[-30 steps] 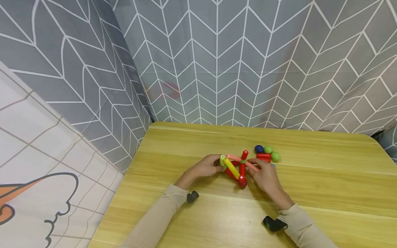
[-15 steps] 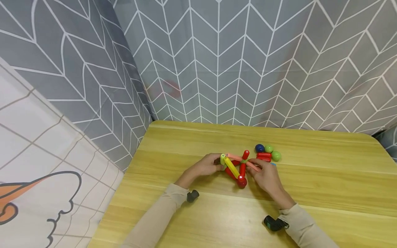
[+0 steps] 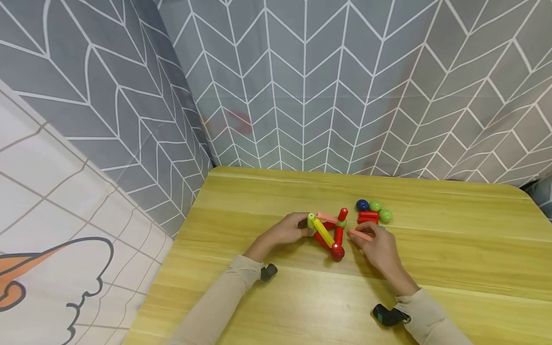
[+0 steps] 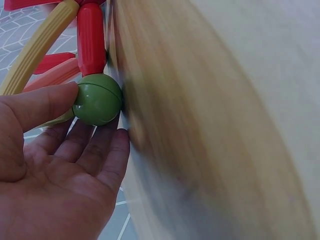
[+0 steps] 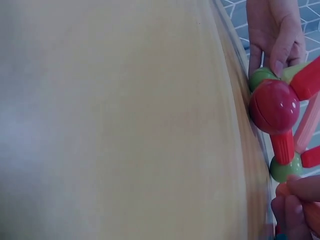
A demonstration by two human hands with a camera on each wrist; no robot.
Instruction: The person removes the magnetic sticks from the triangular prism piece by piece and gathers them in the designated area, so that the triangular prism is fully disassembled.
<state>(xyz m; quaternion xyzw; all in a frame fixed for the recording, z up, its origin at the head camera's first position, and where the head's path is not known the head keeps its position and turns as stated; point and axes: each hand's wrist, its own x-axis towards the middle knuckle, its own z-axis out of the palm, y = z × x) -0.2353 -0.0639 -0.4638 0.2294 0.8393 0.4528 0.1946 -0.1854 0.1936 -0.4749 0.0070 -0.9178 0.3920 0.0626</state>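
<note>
On the table stands a magnetic building frame of rods and balls. It has a red ball at the near corner, a slanting yellow rod, red rods and a salmon rod at the back. My left hand holds its left corner, thumb and fingers on a green ball. Just right of the frame, my right hand pinches a loose salmon rod. In the head view, a small gap separates that rod from the right-hand green ball.
Behind my right hand lie a blue ball, two light green balls and red rods. A bit of something blue shows beside them, mostly hidden. The wooden table ends at a grey patterned curtain.
My right hand has moved right, and the salmon rod it pinches has come away from the frame's right-hand green ball. My left hand stays on the left corner.
</note>
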